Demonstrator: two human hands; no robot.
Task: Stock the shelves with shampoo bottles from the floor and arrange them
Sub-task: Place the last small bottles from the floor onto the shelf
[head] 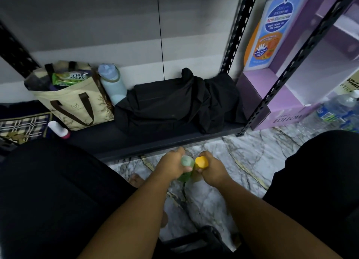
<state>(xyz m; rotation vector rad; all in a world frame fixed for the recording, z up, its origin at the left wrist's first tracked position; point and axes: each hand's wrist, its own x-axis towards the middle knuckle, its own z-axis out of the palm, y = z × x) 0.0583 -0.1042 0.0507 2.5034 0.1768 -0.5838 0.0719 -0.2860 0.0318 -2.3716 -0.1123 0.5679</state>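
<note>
Forearms out, left hand gripped green bottle & right hand gripped yellow-capped bottle; held near caps, either might slip.

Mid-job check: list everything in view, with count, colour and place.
green bottle: 1, green, in left hand
yellow bottle: 1, yellow cap, in right hand
shelf: 1, dark, lowest level
tote: 1, beige, shelf left
flask: 1, pale blue, beside tote
cloth: 1, black, shelf centre
small bottle: 1, white-pink, lying before tote
mat: 1, checked, far left
stand: 1, purple, right of shelf
water bottles: several, clear, far right
floor: 1, marbled grey, below
left hand: 1, grips green bottle
right hand: 1, grips yellow bottle
</note>
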